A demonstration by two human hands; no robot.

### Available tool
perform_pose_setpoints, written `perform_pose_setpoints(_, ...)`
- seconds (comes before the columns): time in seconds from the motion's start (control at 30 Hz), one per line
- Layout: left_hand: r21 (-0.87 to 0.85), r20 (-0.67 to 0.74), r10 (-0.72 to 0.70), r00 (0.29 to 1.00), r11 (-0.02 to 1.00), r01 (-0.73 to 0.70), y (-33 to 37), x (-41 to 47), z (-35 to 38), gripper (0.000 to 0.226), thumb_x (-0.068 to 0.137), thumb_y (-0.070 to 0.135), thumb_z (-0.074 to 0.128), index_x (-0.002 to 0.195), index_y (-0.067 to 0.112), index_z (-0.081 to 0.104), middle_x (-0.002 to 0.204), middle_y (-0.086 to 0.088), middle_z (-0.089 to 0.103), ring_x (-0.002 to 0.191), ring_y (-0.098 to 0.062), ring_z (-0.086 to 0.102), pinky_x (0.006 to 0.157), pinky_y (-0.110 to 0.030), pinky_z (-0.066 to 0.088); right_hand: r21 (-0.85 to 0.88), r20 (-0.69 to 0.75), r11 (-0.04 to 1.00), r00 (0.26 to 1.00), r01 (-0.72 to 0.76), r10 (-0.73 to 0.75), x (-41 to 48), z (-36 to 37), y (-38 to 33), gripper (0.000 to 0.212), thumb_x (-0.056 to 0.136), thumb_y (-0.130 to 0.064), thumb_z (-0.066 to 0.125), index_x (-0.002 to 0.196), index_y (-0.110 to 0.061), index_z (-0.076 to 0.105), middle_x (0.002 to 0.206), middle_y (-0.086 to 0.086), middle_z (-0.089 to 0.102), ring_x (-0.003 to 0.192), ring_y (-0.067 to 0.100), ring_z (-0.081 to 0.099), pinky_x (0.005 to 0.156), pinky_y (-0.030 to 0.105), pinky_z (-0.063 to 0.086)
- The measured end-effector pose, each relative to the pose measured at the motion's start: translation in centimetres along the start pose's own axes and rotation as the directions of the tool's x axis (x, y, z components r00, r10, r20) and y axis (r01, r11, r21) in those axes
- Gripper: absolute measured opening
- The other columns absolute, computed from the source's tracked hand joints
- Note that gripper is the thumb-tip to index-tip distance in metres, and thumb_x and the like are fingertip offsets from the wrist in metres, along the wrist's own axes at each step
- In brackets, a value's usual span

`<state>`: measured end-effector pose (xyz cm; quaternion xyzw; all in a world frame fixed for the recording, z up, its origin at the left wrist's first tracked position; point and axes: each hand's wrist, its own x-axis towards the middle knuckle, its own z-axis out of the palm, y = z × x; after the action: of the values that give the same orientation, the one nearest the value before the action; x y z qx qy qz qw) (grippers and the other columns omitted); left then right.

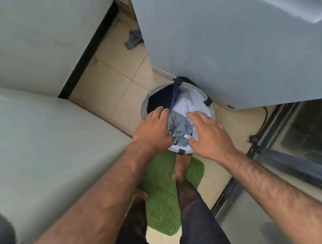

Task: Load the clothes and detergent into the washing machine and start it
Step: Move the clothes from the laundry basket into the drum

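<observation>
Two of our hands reach over the basket (145,106) of clothes (180,129). Our left hand (153,131) lies with loose fingers on the dark garment (159,100) at the basket's left rim, gripping nothing. Our right hand (209,135) hovers spread and relaxed above the basket's right side, near the white cloth (185,105). The basket stands on the floor (115,83), just beyond a green mat (162,201) and against a grey appliance (227,50). A rag (133,39) lies well beyond the basket.

Beige tiled floor (115,81), green mat (162,207), grey walls (26,36).
</observation>
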<state>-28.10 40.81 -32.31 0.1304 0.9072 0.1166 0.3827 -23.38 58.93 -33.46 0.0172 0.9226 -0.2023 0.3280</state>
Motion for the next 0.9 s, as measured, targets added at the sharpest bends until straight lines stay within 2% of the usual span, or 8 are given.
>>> perform_pose_setpoints(0.1, -0.006, 0.097, -0.027, 0.995, 1.0, 0.027, -2.3, 4.4, 5.2, 0.085, 0.091, 0.03, 0.063, 0.162, 0.014, 0.02, 0.169, -0.011, 0.023, 0.152, -0.032, 0.03, 0.121, -0.046, 0.032, 0.033, 0.08, 0.998, 0.996, -0.046, 0.043, 3.3, 5.8, 3.0, 0.086, 0.089, -0.033, 0.068, 0.162, -0.026, 0.023, 0.165, -0.002, 0.031, 0.147, 0.024, 0.037, 0.112, 0.051, 0.041)
perform_pose_setpoints(0.3, -0.006, 0.189, -0.084, 0.978, 0.996, 0.087, -6.7, 13.8, 14.0, 0.098, 0.085, 0.036, 0.069, 0.164, 0.022, 0.013, 0.171, -0.012, 0.016, 0.153, -0.036, 0.029, 0.122, -0.049, 0.032, 0.081, 0.161, 0.989, 0.981, -0.127, 0.112, 10.9, 16.1, 8.1, 0.1, 0.084, -0.037, 0.075, 0.163, -0.031, 0.015, 0.166, -0.003, 0.025, 0.148, 0.026, 0.033, 0.11, 0.056, 0.042)
perform_pose_setpoints(0.4, 0.014, 0.203, -0.082, 0.976, 0.997, 0.08, -8.2, 18.3, 17.3, 0.106, 0.082, 0.042, 0.075, 0.165, 0.026, 0.011, 0.17, -0.013, 0.015, 0.152, -0.038, 0.028, 0.122, -0.049, 0.032, 0.09, 0.158, 0.981, 0.975, -0.17, 0.155, 14.7, 20.1, 10.2, 0.114, 0.079, -0.042, 0.082, 0.164, -0.035, 0.006, 0.171, -0.002, 0.011, 0.155, 0.027, 0.02, 0.112, 0.061, 0.04)
perform_pose_setpoints(0.5, 0.094, 0.229, -0.11, 0.967, 0.992, 0.09, -8.9, 21.4, 19.7, 0.12, 0.075, 0.051, 0.083, 0.164, 0.034, 0.005, 0.172, -0.013, 0.005, 0.156, -0.039, 0.016, 0.124, -0.053, 0.024, 0.106, 0.17, 0.971, 0.966, -0.213, 0.194, 18.0, 23.2, 11.5, 0.134, 0.07, -0.045, 0.091, 0.163, -0.039, -0.005, 0.173, -0.003, -0.006, 0.158, 0.032, 0.004, 0.115, 0.065, 0.035)
perform_pose_setpoints(0.6, 0.073, 0.251, -0.172, 0.953, 0.985, 0.159, -9.4, 23.1, 21.8, 0.132, 0.067, 0.051, 0.09, 0.162, 0.045, 0.0, 0.172, -0.012, -0.008, 0.157, -0.041, 0.011, 0.123, -0.059, 0.025, 0.158, 0.197, 0.959, 0.96, -0.233, 0.201, 20.3, 25.5, 12.2, 0.144, 0.063, -0.042, 0.095, 0.162, -0.041, -0.01, 0.172, -0.001, -0.011, 0.158, 0.038, 0.002, 0.118, 0.065, 0.032)
perform_pose_setpoints(0.73, -0.108, 0.216, -0.204, 0.955, 0.967, 0.231, -10.2, 24.0, 23.2, 0.132, 0.062, 0.036, 0.097, 0.161, 0.047, 0.01, 0.167, -0.013, 0.002, 0.148, -0.045, 0.024, 0.12, -0.058, 0.035, 0.259, 0.136, 0.937, 0.969, -0.234, 0.205, 21.5, 27.3, 12.0, 0.139, 0.066, -0.033, 0.094, 0.161, -0.045, -0.006, 0.171, 0.002, -0.002, 0.153, 0.041, 0.018, 0.109, 0.064, 0.042)
perform_pose_setpoints(0.83, -0.198, 0.145, -0.203, 0.968, 0.953, 0.23, -10.4, 24.2, 23.8, 0.121, 0.063, 0.025, 0.097, 0.159, 0.041, 0.025, 0.156, -0.013, 0.017, 0.138, -0.043, 0.034, 0.117, -0.053, 0.039, 0.256, 0.046, 0.936, 0.97, -0.241, 0.238, 21.7, 28.0, 11.6, 0.125, 0.069, -0.022, 0.091, 0.161, -0.045, 0.01, 0.163, 0.005, 0.015, 0.138, 0.039, 0.039, 0.099, 0.059, 0.054)
perform_pose_setpoints(0.9, -0.259, 0.104, -0.203, 0.974, 0.94, 0.223, -10.5, 24.2, 24.1, 0.112, 0.063, 0.02, 0.095, 0.154, 0.039, 0.034, 0.147, -0.013, 0.025, 0.13, -0.043, 0.043, 0.114, -0.051, 0.043, 0.242, 0.002, 0.935, 0.963, -0.26, 0.268, 21.7, 28.0, 11.3, 0.116, 0.071, -0.023, 0.092, 0.159, -0.044, 0.019, 0.156, 0.005, 0.025, 0.131, 0.034, 0.046, 0.094, 0.054, 0.057)
